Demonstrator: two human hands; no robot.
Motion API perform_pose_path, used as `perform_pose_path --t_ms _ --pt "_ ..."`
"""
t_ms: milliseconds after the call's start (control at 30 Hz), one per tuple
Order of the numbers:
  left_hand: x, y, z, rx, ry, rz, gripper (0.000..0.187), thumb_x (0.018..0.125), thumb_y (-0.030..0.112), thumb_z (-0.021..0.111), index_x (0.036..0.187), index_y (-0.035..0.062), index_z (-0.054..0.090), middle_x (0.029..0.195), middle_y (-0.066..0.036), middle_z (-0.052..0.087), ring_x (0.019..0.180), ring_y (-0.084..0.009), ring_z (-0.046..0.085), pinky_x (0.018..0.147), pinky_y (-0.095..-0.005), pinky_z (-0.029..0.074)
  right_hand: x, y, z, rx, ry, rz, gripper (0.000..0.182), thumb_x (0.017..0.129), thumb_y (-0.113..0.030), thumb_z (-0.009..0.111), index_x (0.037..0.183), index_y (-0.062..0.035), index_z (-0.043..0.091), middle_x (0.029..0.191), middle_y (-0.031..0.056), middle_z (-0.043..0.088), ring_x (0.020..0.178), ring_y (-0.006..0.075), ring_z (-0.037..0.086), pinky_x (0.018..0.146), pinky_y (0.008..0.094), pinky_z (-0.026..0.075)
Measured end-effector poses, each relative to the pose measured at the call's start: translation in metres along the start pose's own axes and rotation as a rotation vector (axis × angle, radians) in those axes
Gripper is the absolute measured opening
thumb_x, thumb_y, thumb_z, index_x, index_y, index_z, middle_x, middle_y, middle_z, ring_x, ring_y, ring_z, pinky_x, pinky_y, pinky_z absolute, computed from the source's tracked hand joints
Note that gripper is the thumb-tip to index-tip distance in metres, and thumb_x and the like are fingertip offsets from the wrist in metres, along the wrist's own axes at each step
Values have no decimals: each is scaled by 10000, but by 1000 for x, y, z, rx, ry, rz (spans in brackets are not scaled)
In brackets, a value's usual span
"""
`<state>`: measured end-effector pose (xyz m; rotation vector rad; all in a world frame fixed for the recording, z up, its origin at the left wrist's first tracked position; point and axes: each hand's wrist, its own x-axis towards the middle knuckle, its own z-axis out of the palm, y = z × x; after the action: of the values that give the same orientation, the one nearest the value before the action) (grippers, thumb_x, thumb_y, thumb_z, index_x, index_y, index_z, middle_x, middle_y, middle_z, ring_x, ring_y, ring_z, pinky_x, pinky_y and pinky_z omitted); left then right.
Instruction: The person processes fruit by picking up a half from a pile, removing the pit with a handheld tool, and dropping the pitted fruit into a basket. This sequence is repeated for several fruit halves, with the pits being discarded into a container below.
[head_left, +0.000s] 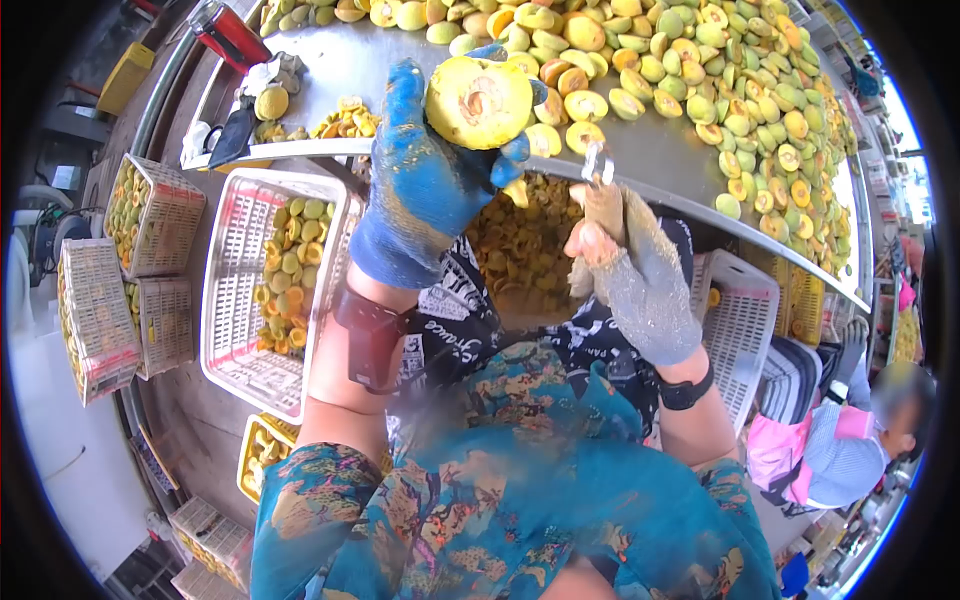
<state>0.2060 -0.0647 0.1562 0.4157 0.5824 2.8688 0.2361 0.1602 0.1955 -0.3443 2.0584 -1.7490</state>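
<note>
My left hand [425, 190], in a blue rubber glove, is closed around a halved yellow-green fruit that looks like a peach [480, 103]. Its cut face, with a rough brownish centre, is turned toward me. A small yellow scrap [516, 192] hangs below my left fingers. To the right, my right hand [640, 285] wears a dirty grey glove with bare fingertips. It grips a pitting tool with a curved metal tip [598, 163], held upright and apart from the fruit. Most of the tool's handle is hidden in the fingers.
Many peach halves [690, 85] cover the metal table [660, 165]. Below its edge sit pitted scraps [525, 245]. A white crate [225, 300] with halves stands left, another crate [735, 340] right. A red cup [230, 38] is at far left; a co-worker [835, 455] sits right.
</note>
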Motion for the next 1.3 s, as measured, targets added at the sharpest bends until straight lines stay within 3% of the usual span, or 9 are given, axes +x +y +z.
perform_pose_path --t_ms 100,133,267,400,633,700,800,1000,1300 --pt "-12 -19 8 123 231 150 635 948 590 388 1238 38 506 1091 -154 615 946 -287 629 740 -405 544 2 -2 9 -293 58 -155 358 922 -207 614 1171 36 527 913 163 636 738 251 649 659 320 500" --pt "-11 -27 39 424 567 215 663 937 613 395 1243 34 498 1097 -151 614 972 -277 634 798 -410 543 3 -6 14 -299 56 -176 403 890 -240 655 1159 36 537 902 220 651 755 345 661 664 373 511" --pt "-24 -43 40 1468 458 538 636 964 595 363 1227 34 506 1168 -137 600 1054 -247 612 940 -390 495 10 6 27 -509 221 -470 433 841 -241 711 1125 42 546 787 209 663 705 385 660 603 418 519" --pt "-26 -58 41 702 483 378 596 988 554 347 1243 36 496 1173 -122 597 1088 -230 593 949 -383 485 10 12 33 -465 221 -459 445 819 -243 732 1119 33 553 770 197 656 683 376 660 582 415 517" --pt "-40 -58 57 649 642 207 406 1028 389 390 1206 57 541 1086 -65 601 1023 -126 560 909 -294 457 1 17 41 -675 222 -458 428 778 -173 714 1095 -6 479 744 196 626 676 403 636 565 459 503" --pt "-40 -57 54 777 587 265 424 1020 406 408 1204 51 550 1064 -60 614 974 -126 578 874 -287 469 -2 16 40 -696 188 -456 433 776 -175 715 1098 -3 482 766 205 629 706 409 638 588 469 505" --pt "-49 -48 52 1415 337 351 429 928 94 572 1323 0 432 1189 -123 591 1080 -209 598 951 -344 487 -4 14 39 -610 90 -354 426 788 -183 702 1121 -12 498 803 213 635 736 420 636 616 475 511" --pt "-36 -56 47 745 574 250 410 1008 328 453 1255 2 481 1092 -122 629 1007 -220 629 909 -351 514 1 10 29 -537 26 -290 426 804 -217 690 1143 -29 513 829 230 645 762 435 637 646 488 520" --pt "-30 -47 39 759 487 49 429 1016 364 410 1101 -18 585 1001 -138 669 902 -205 669 783 -312 562 8 16 8 -519 -99 -241 346 822 -242 679 1071 -35 558 744 221 641 723 429 638 607 484 524"
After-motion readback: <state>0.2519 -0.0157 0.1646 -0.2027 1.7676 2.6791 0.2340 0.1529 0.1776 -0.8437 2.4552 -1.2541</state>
